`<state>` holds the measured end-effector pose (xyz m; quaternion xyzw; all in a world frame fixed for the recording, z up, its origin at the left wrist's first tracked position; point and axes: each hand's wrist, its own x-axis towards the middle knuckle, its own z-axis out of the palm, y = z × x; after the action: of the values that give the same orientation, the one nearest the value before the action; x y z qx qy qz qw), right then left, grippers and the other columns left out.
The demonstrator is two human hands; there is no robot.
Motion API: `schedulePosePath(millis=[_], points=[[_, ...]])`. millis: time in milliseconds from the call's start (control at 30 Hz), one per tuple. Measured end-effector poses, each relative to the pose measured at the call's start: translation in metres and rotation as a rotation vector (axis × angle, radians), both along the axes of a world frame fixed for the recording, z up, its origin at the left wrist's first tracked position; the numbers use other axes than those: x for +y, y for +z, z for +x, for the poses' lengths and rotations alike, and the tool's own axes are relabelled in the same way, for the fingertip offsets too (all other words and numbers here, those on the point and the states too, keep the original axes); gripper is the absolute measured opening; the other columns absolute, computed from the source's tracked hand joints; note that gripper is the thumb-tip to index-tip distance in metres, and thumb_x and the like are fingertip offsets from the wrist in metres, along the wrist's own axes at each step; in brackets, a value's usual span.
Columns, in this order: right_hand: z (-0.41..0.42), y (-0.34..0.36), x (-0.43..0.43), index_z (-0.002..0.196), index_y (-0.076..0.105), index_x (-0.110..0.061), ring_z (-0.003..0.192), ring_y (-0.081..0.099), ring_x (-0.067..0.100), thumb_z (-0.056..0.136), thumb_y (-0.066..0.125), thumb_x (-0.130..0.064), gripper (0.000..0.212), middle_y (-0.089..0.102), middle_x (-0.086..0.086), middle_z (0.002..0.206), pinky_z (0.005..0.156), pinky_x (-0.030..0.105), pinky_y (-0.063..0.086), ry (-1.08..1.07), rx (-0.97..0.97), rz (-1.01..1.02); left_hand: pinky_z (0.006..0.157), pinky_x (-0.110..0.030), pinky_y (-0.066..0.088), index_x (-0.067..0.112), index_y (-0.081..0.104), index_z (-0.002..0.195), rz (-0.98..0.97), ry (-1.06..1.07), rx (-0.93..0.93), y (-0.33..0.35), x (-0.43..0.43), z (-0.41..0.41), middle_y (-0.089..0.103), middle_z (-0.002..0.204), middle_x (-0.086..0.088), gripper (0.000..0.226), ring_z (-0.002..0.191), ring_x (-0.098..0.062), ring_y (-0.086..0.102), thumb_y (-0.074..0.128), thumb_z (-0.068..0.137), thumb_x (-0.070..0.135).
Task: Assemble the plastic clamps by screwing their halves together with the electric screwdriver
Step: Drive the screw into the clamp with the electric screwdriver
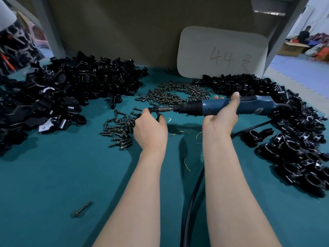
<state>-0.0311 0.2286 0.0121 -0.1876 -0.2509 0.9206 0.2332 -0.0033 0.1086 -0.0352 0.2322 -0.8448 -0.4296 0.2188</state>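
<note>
My left hand (150,129) grips a small black plastic clamp (154,113) just above the green table (58,175). My right hand (221,116) wraps round the blue electric screwdriver (222,106), which lies level and points left. Its metal bit (165,109) meets the right side of the clamp. A black cable (191,202) runs from the tool's rear down between my forearms. Dark screws lie in a loose pile (121,130) left of my left hand and in a larger pile (178,94) behind it.
A big heap of black clamp halves (58,93) fills the table's left. Another heap of black clamps (293,136) curves along the right. A white card marked 44 (222,52) leans on the back panel. One long screw (81,209) lies alone at front left.
</note>
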Motion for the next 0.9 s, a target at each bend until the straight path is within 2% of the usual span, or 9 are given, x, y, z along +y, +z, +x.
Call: schedulePosePath(millis=[133,333,467,600,733,900], points=[[-0.001,0.001,-0.002,0.098,0.044,-0.016,0.079,0.061,0.015,0.093,0.060,-0.030,0.021,0.057,0.002,0.090,0.066,0.024,0.050,-0.011,-0.009,0.009,0.064,-0.031,0.036,0.006,0.059,0.107,-0.017,0.022,-0.002,0.000,0.000,0.000,0.068,0.091,-0.012,0.027,0.073,-0.027,0.053,0.059,0.092,0.028],[0.000,0.002,-0.006,0.099,0.043,-0.018,0.078,0.061,0.014,0.093,0.060,-0.030,0.022,0.057,0.001,0.092,0.062,0.023,0.049,-0.014,-0.002,0.023,0.065,-0.032,0.037,0.005,0.058,0.112,-0.012,0.023,-0.007,0.000,0.000,0.000,0.068,0.095,-0.013,0.030,0.085,-0.032,0.062,0.059,0.092,0.029],[0.000,0.003,-0.008,0.113,0.040,-0.014,0.079,0.062,0.014,0.094,0.059,-0.030,0.032,0.056,0.003,0.095,0.065,0.024,0.050,-0.015,0.010,0.056,0.064,-0.032,0.037,0.005,0.059,0.112,-0.013,0.033,-0.006,0.001,0.000,0.000,0.068,0.093,-0.013,0.030,0.076,-0.028,0.056,0.059,0.092,0.029],[0.001,0.002,-0.009,0.116,0.040,-0.014,0.080,0.061,0.015,0.094,0.059,-0.031,0.034,0.056,0.004,0.094,0.069,0.026,0.051,-0.008,0.017,0.047,0.063,-0.032,0.038,0.005,0.059,0.111,-0.018,0.034,-0.002,0.000,0.000,0.000,0.068,0.093,-0.012,0.030,0.080,-0.029,0.061,0.059,0.093,0.028],[0.002,0.001,-0.009,0.118,0.040,-0.013,0.082,0.062,0.016,0.094,0.060,-0.030,0.036,0.057,0.004,0.095,0.070,0.027,0.051,-0.007,0.019,0.044,0.063,-0.032,0.038,0.005,0.059,0.111,-0.033,0.040,-0.001,0.000,0.000,0.000,0.068,0.093,-0.012,0.029,0.072,-0.025,0.052,0.059,0.093,0.028],[0.003,0.002,-0.011,0.122,0.041,-0.013,0.084,0.062,0.016,0.094,0.059,-0.031,0.038,0.056,0.003,0.096,0.071,0.027,0.051,0.007,0.059,0.066,0.062,-0.032,0.037,0.006,0.059,0.107,-0.043,0.044,-0.001,0.000,0.000,0.000,0.067,0.091,-0.011,0.027,0.071,-0.024,0.050,0.059,0.092,0.029]])
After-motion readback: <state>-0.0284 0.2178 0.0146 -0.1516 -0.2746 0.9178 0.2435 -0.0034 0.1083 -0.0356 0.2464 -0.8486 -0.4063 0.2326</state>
